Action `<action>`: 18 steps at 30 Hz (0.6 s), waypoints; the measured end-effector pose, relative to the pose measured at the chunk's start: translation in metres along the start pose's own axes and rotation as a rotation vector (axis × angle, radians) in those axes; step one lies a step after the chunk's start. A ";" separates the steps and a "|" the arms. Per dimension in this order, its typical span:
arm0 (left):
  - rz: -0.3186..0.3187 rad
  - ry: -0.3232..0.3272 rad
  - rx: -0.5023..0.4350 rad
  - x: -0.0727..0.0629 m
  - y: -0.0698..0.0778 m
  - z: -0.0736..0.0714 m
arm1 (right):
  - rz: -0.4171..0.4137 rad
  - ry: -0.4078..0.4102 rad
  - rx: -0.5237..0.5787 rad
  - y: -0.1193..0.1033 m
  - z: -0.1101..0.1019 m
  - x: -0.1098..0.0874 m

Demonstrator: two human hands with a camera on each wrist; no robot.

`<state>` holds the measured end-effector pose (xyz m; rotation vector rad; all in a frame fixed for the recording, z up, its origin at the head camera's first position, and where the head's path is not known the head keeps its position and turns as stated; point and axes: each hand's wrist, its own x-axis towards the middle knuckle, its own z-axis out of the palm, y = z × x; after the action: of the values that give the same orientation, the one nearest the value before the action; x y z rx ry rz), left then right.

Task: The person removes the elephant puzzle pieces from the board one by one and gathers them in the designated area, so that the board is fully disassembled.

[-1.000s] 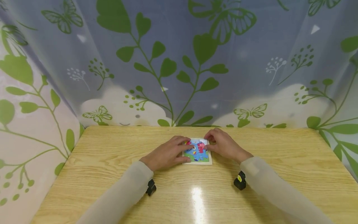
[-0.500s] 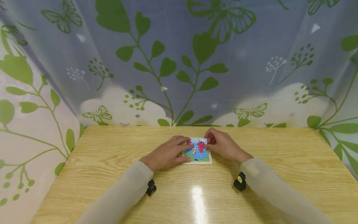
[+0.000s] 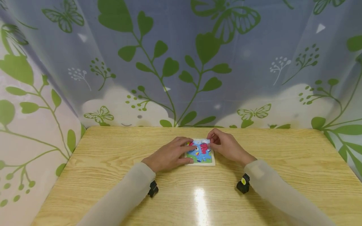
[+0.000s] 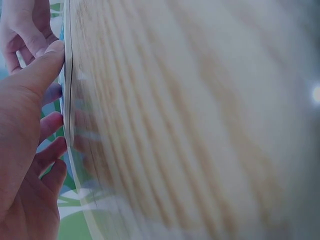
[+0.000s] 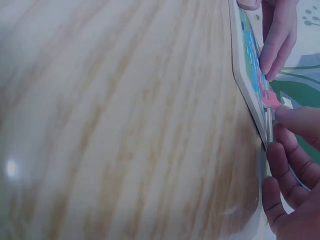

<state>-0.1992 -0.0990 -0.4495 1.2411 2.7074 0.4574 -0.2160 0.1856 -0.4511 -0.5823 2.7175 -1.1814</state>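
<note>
A small jigsaw puzzle (image 3: 202,157) in a pale wooden frame lies flat on the table, showing a blue figure with pinkish-red parts over green. My left hand (image 3: 169,154) rests across its left side, fingers spread and relaxed, thumb at the near left edge. At the upper right corner, my right hand (image 3: 226,146) pinches a puzzle piece (image 5: 271,100) with pink on it. In the right wrist view that piece stands tilted above the board's surface by the thumb tip. My right hand's other fingers curl beside the frame's right edge.
The wooden table (image 3: 113,194) extends around the puzzle, with a bright light reflection near its front. A patterned curtain (image 3: 181,62) with green leaves and butterflies hangs behind the back edge and along both sides. A small black camera sits at each wrist.
Both hands stay almost in place. The piece in my right hand has shifted slightly at the upper right corner; its pink part now lines up more closely with the pinkish-red shape beside it.
</note>
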 end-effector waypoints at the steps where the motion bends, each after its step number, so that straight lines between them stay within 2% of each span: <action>1: 0.000 0.000 0.001 0.000 0.000 0.000 | 0.006 0.003 0.009 0.000 0.000 -0.001; 9: 0.004 -0.008 -0.005 0.001 0.001 -0.003 | 0.052 0.031 0.070 -0.001 -0.007 -0.004; 18: 0.011 -0.006 -0.013 0.000 0.001 -0.002 | 0.108 0.038 0.091 0.013 -0.022 -0.013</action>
<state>-0.1991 -0.0991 -0.4475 1.2522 2.6895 0.4711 -0.2134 0.2138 -0.4453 -0.4006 2.6713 -1.2923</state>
